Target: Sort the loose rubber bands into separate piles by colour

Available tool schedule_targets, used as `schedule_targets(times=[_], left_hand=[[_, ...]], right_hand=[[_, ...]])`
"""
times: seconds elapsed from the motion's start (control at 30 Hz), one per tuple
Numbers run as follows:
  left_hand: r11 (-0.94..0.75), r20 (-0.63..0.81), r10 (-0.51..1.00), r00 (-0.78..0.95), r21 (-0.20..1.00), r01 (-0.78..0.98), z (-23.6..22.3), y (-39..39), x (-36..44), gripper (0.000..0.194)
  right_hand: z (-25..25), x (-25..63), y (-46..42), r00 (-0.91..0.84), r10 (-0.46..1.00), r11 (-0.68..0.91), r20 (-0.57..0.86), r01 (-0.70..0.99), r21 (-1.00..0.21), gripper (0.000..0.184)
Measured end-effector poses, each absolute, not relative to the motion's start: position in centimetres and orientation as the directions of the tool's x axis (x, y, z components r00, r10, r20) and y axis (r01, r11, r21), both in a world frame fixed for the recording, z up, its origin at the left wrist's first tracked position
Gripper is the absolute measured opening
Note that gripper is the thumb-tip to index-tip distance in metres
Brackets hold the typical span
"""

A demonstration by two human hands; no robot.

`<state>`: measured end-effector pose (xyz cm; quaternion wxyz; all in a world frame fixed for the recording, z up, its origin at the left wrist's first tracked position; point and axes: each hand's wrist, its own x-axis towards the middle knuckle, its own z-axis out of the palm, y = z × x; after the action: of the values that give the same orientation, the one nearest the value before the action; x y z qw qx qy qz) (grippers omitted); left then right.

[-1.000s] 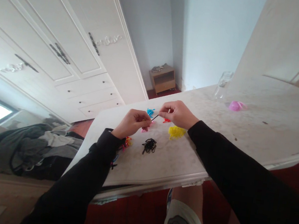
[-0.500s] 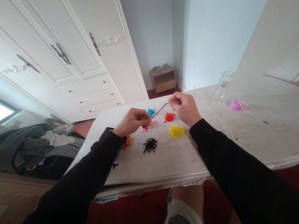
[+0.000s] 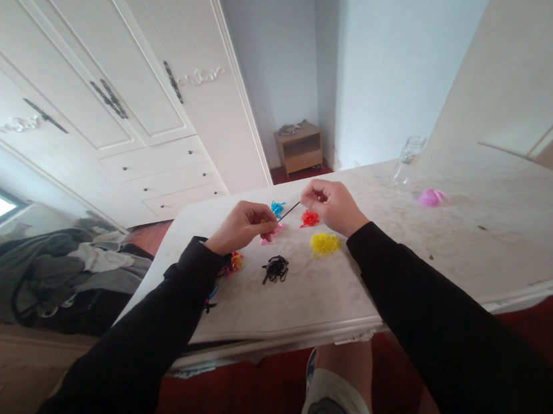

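Note:
Above the white table, a thin black rubber band is stretched between my two hands. My left hand pinches its lower end, with a speck of yellow at the fingers. My right hand is closed at the upper end. Under the hands lie small piles of bands: blue, red and yellow. A pink pile is partly covered by my left fingers. Nearer me lies a black pile. Mixed coloured bands show beside my left sleeve.
Toward the far right edge of the table stand a clear glass jar and a pink object. A white wardrobe fills the left. Beyond the table is a small wooden cabinet. Clothes are heaped at left.
My right hand moved up and away, drawing the black band longer, then came partway back so the band is shorter. My left hand stayed nearly still. The view shifted slightly.

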<state>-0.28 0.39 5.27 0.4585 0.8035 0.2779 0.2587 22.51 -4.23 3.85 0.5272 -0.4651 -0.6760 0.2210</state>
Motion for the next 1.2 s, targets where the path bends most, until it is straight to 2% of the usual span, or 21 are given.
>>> schedule_targets(times=[0.1,0.17,0.27,0.37,0.47,0.93,1.2], left_hand=[[-0.429,0.16,0.676,0.719,0.879,0.209,5.3,0.4,-0.5,0.016],[-0.431,0.117,0.648,0.753,0.871,0.235,5.4,0.5,-0.8,0.016],[-0.425,-0.04,0.569,0.821,0.841,0.335,5.9,0.7,-1.4,0.015],[-0.429,-0.212,0.486,0.848,0.788,0.443,6.3,0.8,-1.9,0.013],[-0.449,-0.283,0.455,0.844,0.746,0.492,6.4,0.9,-2.3,0.012],[-0.467,-0.302,0.437,0.847,0.729,0.501,6.0,1.1,-2.5,0.017],[-0.442,-0.147,0.506,0.85,0.802,0.402,5.8,0.4,-1.8,0.021]], right_hand=[[3.8,22.6,-4.2,-0.104,0.884,0.457,0.455,0.385,-0.801,0.017],[3.8,22.9,-4.1,-0.033,0.875,0.46,0.484,0.368,-0.808,0.017],[3.8,23.3,-3.8,0.072,0.847,0.464,0.527,0.381,-0.799,0.016],[3.7,23.4,-3.7,0.065,0.85,0.459,0.523,0.396,-0.795,0.015],[3.6,23.4,-3.8,0.049,0.856,0.457,0.515,0.393,-0.798,0.014],[3.5,23.3,-3.8,0.003,0.887,0.417,0.461,0.419,-0.806,0.012],[4.0,22.9,-4.5,-0.208,0.911,0.411,0.356,0.402,-0.818,0.018]])
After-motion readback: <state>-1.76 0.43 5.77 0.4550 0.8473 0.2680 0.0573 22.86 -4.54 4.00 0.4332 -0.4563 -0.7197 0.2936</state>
